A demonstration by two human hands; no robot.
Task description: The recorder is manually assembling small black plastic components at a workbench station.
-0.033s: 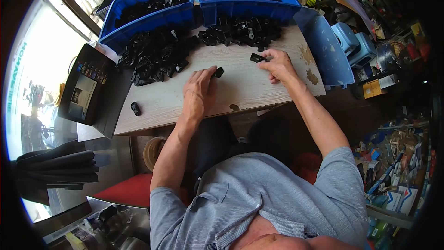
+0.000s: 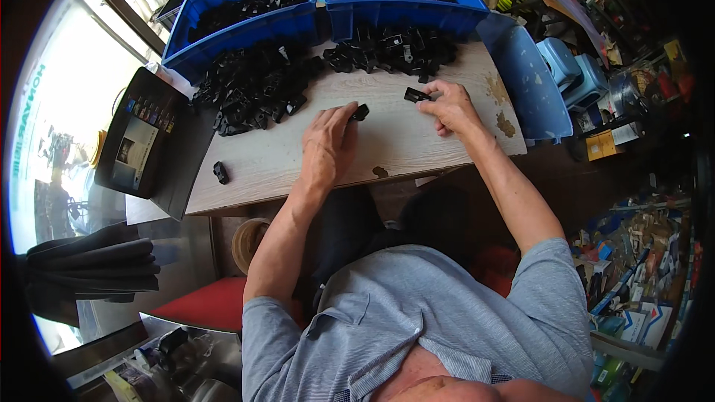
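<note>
Bench (image 2: 398, 138): pale wood-grain top, surface worn through to brown in patches near the right end and at the front edge. Two blue bins stand along its far side, a left bin (image 2: 298, 24) and a right bin (image 2: 417, 15), both holding black parts. In front of them lie a left heap (image 2: 246, 93) and a right heap (image 2: 395, 48) of similar black parts, which stand between the hands and the bins. A dark device with a lit screen (image 2: 138, 141) occupies the left end; one loose black part (image 2: 220, 173) lies alone just beside it, near the front edge. Off the right end are a blue tub (image 2: 532, 82) and light-blue stools (image 2: 585, 85), with crowded goods (image 2: 640, 283) lower down.

Both forearms reach forward over the front edge, well apart at the elbows and converging toward the middle. Left hand (image 2: 328, 138): back uppermost, fingers together and bent, grip narrow on a small black piece (image 2: 360, 112) that protrudes at the fingertips (the thumb is hidden). Right hand (image 2: 453, 108): turned inward, thumb and forefinger pinching a black rectangular piece (image 2: 415, 94) that points left, the other fingers curled beneath. Whether either hand rests on the wood cannot be told
</note>
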